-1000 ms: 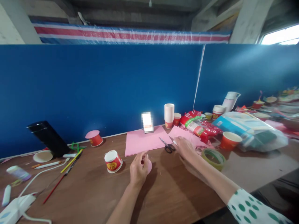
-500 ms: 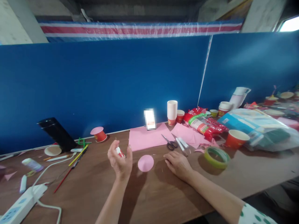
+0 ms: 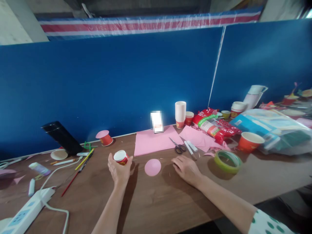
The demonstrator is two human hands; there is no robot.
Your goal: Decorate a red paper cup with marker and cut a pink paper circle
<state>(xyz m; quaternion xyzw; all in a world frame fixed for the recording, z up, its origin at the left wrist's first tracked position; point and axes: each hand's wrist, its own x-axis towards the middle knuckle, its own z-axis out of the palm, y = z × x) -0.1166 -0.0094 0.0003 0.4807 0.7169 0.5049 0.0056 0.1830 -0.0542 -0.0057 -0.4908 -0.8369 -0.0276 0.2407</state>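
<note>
My left hand has its fingers and thumb around a small red-and-white paper cup, whose pale round end faces up. Part of the cup's side is hidden by the hand. My right hand rests palm down on the table, fingers stretched out and holding nothing. Between the two hands lies a pink paper circle, flat on the wood. Dark-handled scissors lie just beyond my right hand, beside white markers. Pink paper sheets spread behind the circle.
Far left: a red cup topped with pink paper, a black tumbler, brushes and a power strip with its cord. Right: yellow-green tape, an orange cup, a red bag. Stacked cups stand by the blue partition.
My left hand has turned and lowered slightly to the left, so the cup's round end now shows. The right hand stays flat on the table. The view has shifted a little.
</note>
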